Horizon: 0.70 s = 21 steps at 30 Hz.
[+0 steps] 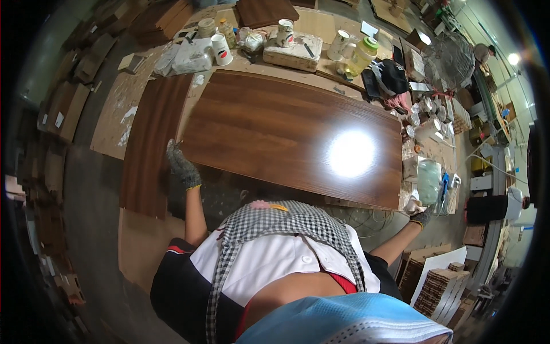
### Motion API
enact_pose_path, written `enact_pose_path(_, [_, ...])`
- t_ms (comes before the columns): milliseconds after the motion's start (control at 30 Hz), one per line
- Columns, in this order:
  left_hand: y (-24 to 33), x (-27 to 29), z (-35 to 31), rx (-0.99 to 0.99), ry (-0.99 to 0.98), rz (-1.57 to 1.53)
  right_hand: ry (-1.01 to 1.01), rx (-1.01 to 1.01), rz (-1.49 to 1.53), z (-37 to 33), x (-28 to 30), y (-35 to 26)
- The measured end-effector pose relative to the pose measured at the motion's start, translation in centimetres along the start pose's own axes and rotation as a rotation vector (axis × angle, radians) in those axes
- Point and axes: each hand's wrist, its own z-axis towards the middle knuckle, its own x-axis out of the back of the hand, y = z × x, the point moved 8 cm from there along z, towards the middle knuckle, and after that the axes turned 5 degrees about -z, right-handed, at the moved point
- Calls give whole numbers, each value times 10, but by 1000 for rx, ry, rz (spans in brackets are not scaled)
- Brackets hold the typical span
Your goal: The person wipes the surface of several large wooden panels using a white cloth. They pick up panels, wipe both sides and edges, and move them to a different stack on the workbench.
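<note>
A large dark brown wood-grain panel (258, 126) lies in front of me, with a bright glare on its right part. To its left is a narrower reddish-brown panel (150, 137). My left hand (183, 167), in a grey knit glove with a yellow cuff, is at the gap between the two panels, fingers stretched out and pointing away from me. By the big panel's near right corner, my right hand (423, 216), gloved too, is closed on a crumpled whitish cloth (413, 205). Part of the right hand's fingers is hidden behind the cloth.
Along the far side stand paper cups (221, 50), a wrapped block (292, 53) and a yellow jar with a green lid (363, 56). A black cap (393, 77) and a pale green bag (428, 180) lie at right. A fan (452, 59) stands beyond. Stacked boards (438, 292) lean at lower right.
</note>
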Motion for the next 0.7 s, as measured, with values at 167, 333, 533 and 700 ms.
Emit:
enact_pose_path(167, [-8,-19,6,3,-81,64,97,892,-1135,-45,-88,-97])
enact_pose_path(333, [-2,-17,4,51,-113,41,-53,1162,-1471,-36,-137,-59])
enact_pose_path(533, [-11,5,6,328,-47,-176,-421,568,-1480,45,-114,-84])
enact_pose_path(700, [9,-17,22,200,-130,-200,-605,460,-756,-32,-187,-136])
